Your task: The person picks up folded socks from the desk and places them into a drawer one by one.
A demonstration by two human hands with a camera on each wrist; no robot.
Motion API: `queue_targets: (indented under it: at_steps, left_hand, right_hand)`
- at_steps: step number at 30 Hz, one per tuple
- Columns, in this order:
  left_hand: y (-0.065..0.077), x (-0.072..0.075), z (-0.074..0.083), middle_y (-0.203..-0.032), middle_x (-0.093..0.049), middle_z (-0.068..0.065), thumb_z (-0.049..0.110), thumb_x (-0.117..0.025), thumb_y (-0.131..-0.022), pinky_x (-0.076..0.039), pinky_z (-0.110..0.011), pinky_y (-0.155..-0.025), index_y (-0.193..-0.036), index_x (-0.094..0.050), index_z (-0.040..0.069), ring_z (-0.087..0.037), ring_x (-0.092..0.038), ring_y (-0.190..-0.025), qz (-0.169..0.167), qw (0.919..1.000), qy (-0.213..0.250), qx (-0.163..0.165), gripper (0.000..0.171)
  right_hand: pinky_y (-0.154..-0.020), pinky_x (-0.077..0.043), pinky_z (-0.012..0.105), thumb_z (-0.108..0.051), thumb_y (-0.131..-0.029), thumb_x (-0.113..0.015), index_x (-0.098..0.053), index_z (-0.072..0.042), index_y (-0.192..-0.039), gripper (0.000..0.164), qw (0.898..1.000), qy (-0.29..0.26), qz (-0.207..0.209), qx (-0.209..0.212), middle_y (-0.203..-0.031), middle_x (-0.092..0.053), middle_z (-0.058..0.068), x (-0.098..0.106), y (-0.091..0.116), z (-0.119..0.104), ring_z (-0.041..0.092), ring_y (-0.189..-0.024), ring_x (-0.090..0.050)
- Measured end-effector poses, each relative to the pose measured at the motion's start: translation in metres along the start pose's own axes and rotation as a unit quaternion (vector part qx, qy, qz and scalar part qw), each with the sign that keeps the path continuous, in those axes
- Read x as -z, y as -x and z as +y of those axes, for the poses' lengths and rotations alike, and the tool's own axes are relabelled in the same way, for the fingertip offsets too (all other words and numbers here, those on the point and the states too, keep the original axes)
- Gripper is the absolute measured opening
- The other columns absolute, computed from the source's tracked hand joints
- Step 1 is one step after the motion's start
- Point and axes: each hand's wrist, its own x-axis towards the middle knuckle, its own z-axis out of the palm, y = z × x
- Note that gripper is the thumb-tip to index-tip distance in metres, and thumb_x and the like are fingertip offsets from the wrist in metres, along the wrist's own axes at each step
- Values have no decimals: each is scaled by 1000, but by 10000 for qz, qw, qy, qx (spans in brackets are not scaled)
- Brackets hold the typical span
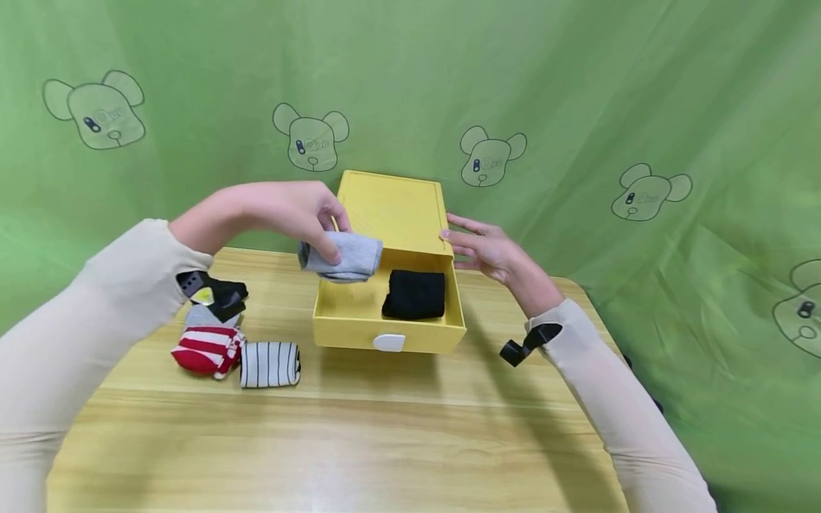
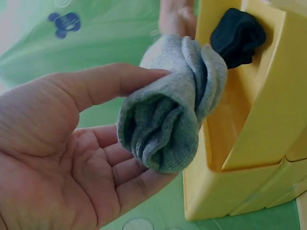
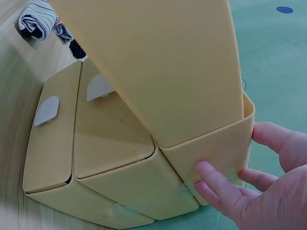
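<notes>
My left hand (image 1: 298, 210) holds a rolled pair of grey socks (image 1: 354, 258) between thumb and fingers, over the left part of a pulled-out yellow drawer (image 1: 349, 333). In the left wrist view, the folded opening of the grey socks (image 2: 158, 127) faces the camera. A folded black pair of socks (image 1: 415, 296) lies in the drawer's right part. My right hand (image 1: 487, 249) touches the right side of the yellow drawer cabinet (image 1: 391, 206); in the right wrist view its extended fingers (image 3: 220, 184) lie against the side wall.
On the table (image 1: 269, 442), left of the drawer, lie a black-and-white striped sock roll (image 1: 271, 364), a red-and-white striped roll (image 1: 207, 350), and grey and black ones behind. Two closed drawers with white handles (image 3: 46, 110) sit below the open one. A green curtain (image 1: 398, 64) hangs behind.
</notes>
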Motion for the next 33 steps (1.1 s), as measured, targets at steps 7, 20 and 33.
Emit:
queue_targets:
  at_steps: [7,20,33]
  left_hand:
    - [-18,-15,13,-105,-73,-9,17,-79,-82,-54,-29,-81,-109,-73,4,-20,-64,-95,-245,9972,-695,134,31]
    - [-34,-32,17,-101,-71,-7,13,-78,-82,-53,-26,-78,-101,-75,3,-18,-60,-94,-542,9927,-1043,276,21]
    - [-38,-46,13,-105,-70,-10,9,-78,-84,-54,-28,-79,-104,-73,1,-20,-59,-97,-486,9960,-743,67,23]
  right_hand:
    - [-119,-38,55,-17,-103,-61,-31,-21,-161,66,10000,-30,1,-24,-162,-37,19,0,1,1,37,-147,-41]
    - [-120,-36,57,-16,-103,-61,-31,-20,-161,65,10000,17,-8,1,-164,-33,18,0,3,0,37,-150,-36]
    - [-113,-46,52,-20,-101,-65,-36,-22,-159,66,9999,23,118,-29,-125,-64,0,-1,3,0,16,-112,-65]
